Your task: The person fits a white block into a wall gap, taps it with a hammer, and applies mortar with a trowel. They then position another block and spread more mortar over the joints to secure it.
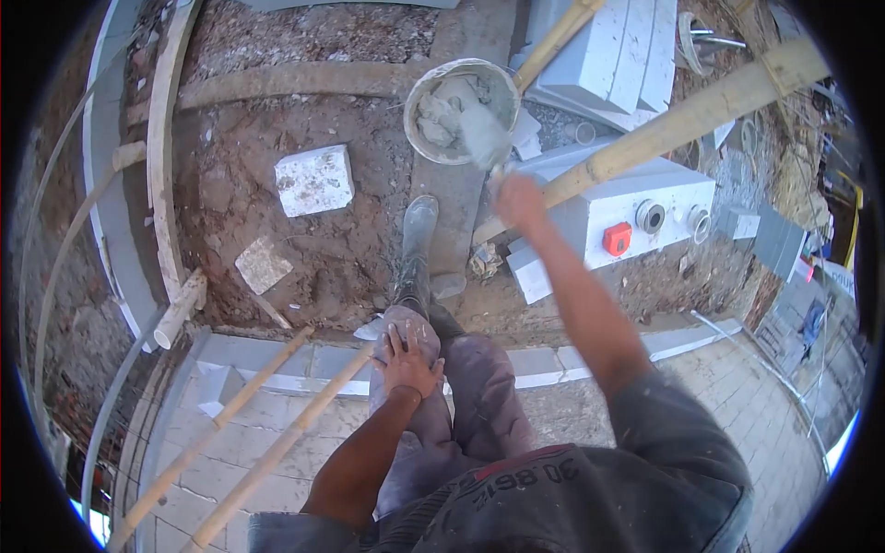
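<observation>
At the far left, a curved row of pale grey concrete blocks (103, 198) is bordering a patch of brown earth, and a short white plastic pipe (180, 309) is lying at its lower end. Two long bamboo poles (267, 415) are slanting across the grey tiled wall top (230, 433) below. On the earth, a white square block (314, 180) and a smaller tan stone piece (264, 264) are lying apart from each other.

Toward the middle, the left hand (406, 361) is resting flat on the person's knee, fingers spread over the dusty grey trouser leg (406, 405). A mud-caked grey boot (417, 241) is standing on a concrete strip just above it.

Further right, the right hand (519, 201) is closing in a fist around the handle of a mortar-covered trowel (484, 136), whose blade is reaching over the rim of a round grey bucket of wet mortar (461, 109). The bucket is sitting on the ground above the boot.

To the right, a thick bamboo pole (682, 118) is crossing a white box with a red button (636, 221).
</observation>
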Demonstrator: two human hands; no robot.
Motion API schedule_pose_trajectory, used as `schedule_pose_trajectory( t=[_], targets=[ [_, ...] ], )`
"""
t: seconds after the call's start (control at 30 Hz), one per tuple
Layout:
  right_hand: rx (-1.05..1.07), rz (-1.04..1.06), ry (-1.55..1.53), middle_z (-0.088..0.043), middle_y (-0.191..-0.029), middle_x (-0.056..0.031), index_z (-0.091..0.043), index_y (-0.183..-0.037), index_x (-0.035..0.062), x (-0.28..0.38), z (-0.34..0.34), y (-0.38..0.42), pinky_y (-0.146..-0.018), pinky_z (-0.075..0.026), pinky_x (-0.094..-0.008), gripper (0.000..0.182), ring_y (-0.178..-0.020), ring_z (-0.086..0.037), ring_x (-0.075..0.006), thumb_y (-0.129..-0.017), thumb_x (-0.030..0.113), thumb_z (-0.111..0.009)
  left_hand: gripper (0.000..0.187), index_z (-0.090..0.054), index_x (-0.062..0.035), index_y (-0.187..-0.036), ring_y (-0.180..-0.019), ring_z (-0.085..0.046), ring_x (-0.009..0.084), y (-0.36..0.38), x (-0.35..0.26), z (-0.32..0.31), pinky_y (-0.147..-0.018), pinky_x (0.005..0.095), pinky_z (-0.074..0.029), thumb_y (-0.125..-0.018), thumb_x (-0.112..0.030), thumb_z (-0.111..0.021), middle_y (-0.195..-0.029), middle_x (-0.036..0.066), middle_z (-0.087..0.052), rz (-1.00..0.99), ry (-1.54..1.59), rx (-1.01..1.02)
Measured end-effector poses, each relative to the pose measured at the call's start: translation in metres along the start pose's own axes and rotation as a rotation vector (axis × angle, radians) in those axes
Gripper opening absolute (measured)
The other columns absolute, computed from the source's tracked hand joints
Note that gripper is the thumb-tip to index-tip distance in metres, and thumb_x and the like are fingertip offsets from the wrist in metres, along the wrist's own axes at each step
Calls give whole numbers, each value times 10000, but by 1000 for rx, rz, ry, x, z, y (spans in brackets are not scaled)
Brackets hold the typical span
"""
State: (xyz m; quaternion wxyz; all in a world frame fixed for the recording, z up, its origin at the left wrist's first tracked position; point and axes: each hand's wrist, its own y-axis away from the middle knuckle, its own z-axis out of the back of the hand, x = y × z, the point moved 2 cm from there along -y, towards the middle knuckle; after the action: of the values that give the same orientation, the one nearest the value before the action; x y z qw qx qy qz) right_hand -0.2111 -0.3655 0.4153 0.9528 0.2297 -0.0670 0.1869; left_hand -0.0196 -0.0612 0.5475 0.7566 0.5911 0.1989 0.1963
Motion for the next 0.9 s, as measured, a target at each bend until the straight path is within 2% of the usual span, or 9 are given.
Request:
schedule_pose_trajectory(
  t=[0.1,0.17,0.3,0.4,0.47,0.6,0.7,0.77,0.9],
  targets=[
    [217,-120,-57,-718,-946,-270,-710,-832,-12,-15,37,-85,-772,-570,-494,232,-892,-706,-429,-845,191,-599,1049,-85,-220,-1648,-1555,-136,402,0,2,3,-1158,752,-138,-859,-584,-673,-1699,193,-65,9,-2,-17],
    [721,84,212,-719,-999,-279,-733,-896,-30,-16,14,-107,-775,-588,-465,252,-879,-724,-398,-824,173,-603,1040,-95,-214,-1648,-1555,-142,398,-1,5,2,-1155,754,-144,-862,-589,-664,-1700,190,-57,17,65,-28],
    [741,-73,-292,-728,-932,-255,-718,-975,-70,22,-31,-103,-706,-570,-497,375,-804,-723,-390,-838,276,-672,1037,-106,-196,-1646,-1553,-145,399,-2,5,0,-1149,758,-152,-865,-599,-656,-1699,190,-58,24,118,-37],
    [653,-510,-693,-717,-836,-157,-716,-975,-28,56,-53,-92,-607,-554,-460,370,-666,-685,-313,-919,333,-657,1040,-112,-194,-1645,-1551,-143,409,-4,4,1,-1146,760,-153,-861,-599,-661,-1695,198,-70,31,141,-34],
    [486,-852,-1577,-655,-781,-62,-693,-1006,33,67,-60,-79,-520,-506,-386,297,-607,-628,-211,-992,315,-599,1043,-114,-193,-1645,-1551,-139,416,-3,3,2,-1144,761,-154,-858,-599,-664,-1693,204,-75,30,140,-49],
    [333,-880,-1718,-631,-773,-44,-670,-1015,79,75,-47,-54,-488,-477,-331,216,-599,-600,-153,-1007,281,-594,1049,-120,-189,-1644,-1547,-132,434,-4,0,8,-1138,765,-158,-851,-595,-674,-1687,219,-90,15,103,-88],
    [48,-727,-1625,-637,-845,-47,-656,-1093,13,76,-1,-19,-561,-506,-315,245,-696,-609,-107,-984,233,-644,1049,-127,-186,-1642,-1547,-135,430,-5,-2,4,-1139,762,-160,-848,-585,-685,-1685,219,-101,-11,60,-111],
    [-176,-356,-1433,-646,-891,-52,-596,-1168,-12,74,47,3,-612,-527,-305,273,-750,-624,-107,-948,123,-685,1044,-131,-189,-1642,-1546,-140,428,-2,-5,5,-1141,761,-160,-849,-578,-688,-1684,218,-107,-15,38,-100],
    [-410,-258,-1575,-649,-915,-66,-523,-1185,-11,92,145,49,-614,-489,-275,324,-735,-596,-101,-910,1,-694,1034,-134,-200,-1641,-1543,-154,427,-4,-7,2,-1149,758,-149,-852,-562,-694,-1682,214,-121,-27,-7,-79]
  ],
)
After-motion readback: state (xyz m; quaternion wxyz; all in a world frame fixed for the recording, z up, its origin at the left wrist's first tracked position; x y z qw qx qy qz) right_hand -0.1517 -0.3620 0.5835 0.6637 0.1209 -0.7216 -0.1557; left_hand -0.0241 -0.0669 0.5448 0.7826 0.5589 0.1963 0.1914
